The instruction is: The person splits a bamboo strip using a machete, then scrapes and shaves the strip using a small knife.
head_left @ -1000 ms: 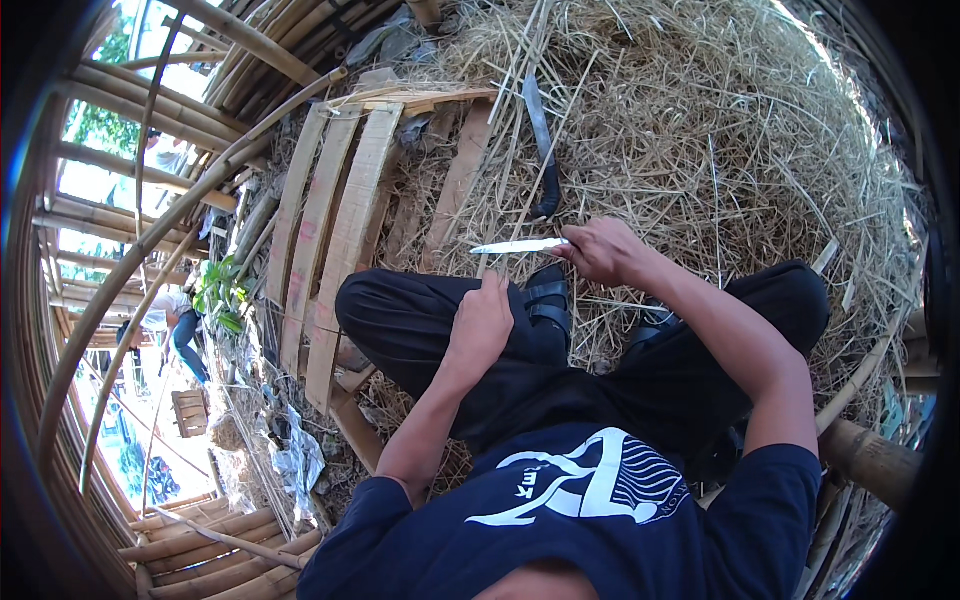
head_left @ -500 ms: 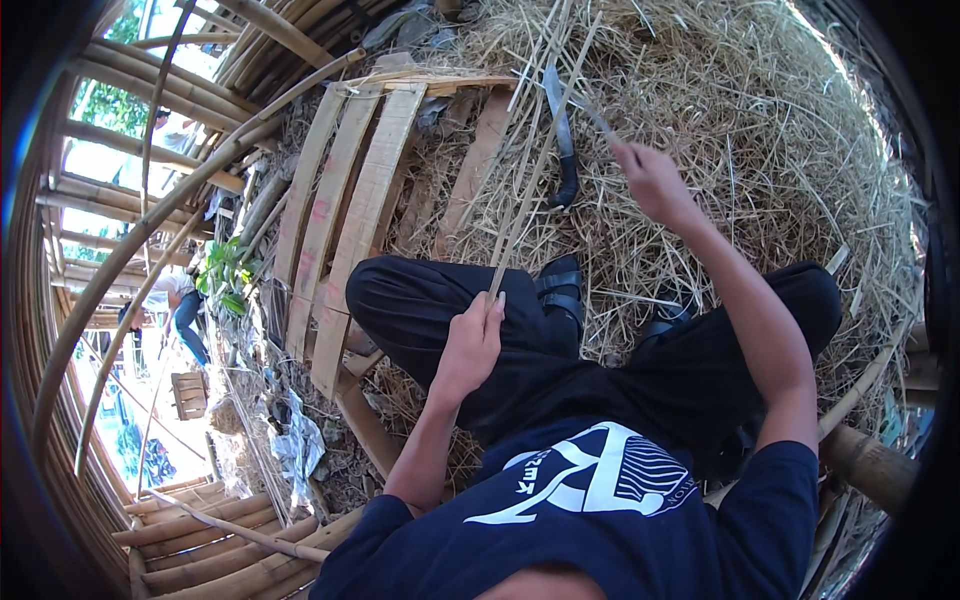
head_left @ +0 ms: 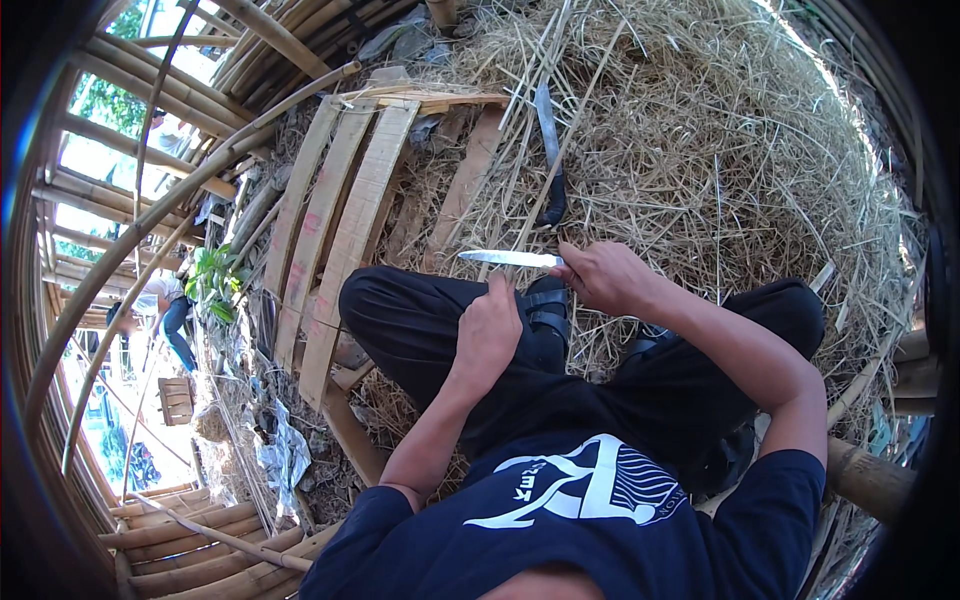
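Observation:
My right hand (head_left: pixel 605 278) grips a small knife (head_left: pixel 510 258), its pale blade pointing left and lying across just beyond my left fingertips. My left hand (head_left: pixel 490 335) is closed on a thin bamboo strip (head_left: pixel 586 98) that runs away from me over the straw; its near end is hidden by the fingers and blade. Whether the blade touches the strip I cannot tell. Beyond my hands, a machete (head_left: pixel 547 125) with a black handle lies on the straw among more thin strips.
Dry straw (head_left: pixel 720 180) covers the ground ahead and right. A wooden pallet (head_left: pixel 345 200) lies left of my bent knees. Bamboo poles (head_left: pixel 155 170) form a frame at far left, with a person (head_left: pixel 175 315) outside. A thick bamboo pole (head_left: pixel 870 470) is by my right elbow.
My right hand has brought the knife from far along the strips back toward me, to my left hand. My left hand has shifted slightly right, still closed on the strip.

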A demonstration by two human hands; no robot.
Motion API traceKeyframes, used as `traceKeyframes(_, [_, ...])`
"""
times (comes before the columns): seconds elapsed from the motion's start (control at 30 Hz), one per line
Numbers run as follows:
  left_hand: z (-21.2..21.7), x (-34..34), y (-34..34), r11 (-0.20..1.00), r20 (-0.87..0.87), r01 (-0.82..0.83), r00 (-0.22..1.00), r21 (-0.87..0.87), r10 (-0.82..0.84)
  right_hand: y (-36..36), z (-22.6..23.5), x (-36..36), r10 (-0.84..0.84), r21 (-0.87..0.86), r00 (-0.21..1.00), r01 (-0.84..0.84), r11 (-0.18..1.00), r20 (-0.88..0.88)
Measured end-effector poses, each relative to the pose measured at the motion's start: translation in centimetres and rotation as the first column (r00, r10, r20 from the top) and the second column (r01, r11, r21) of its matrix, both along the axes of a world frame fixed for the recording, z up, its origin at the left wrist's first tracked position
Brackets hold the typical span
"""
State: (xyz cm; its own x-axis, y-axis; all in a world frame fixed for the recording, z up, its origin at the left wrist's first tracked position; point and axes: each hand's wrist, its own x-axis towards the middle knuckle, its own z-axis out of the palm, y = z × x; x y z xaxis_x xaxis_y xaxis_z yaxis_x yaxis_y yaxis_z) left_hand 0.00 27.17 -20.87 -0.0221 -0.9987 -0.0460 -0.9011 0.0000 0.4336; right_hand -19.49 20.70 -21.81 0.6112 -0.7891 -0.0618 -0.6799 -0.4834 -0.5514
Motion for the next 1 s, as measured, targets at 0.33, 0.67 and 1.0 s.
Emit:
traceKeyframes(0.33, [-1.4, -0.1, 0.3, 0.996, -0.009, 0.019, 1.0, 0.082, -0.018, -2.4, -4.4, -1.5, -0.017, -0.039, 0.998, 0.02, 0.999, 0.069])
traceKeyframes(0.67, [0.9, 2.9, 5.6, 0.991, -0.192, -0.013, 0.981, 0.134, 0.039, -12.3, -6.2, -14.0, -0.821, -0.038, 0.569, 0.82, 0.57, -0.041])
traceKeyframes(1.0, [1.3, 1.0, 3.4, 0.989, 0.089, -0.111, 0.989, -0.095, 0.119, -4.3, -0.3, -3.4, -0.471, 0.045, 0.802, 0.49, 0.87, 0.366])
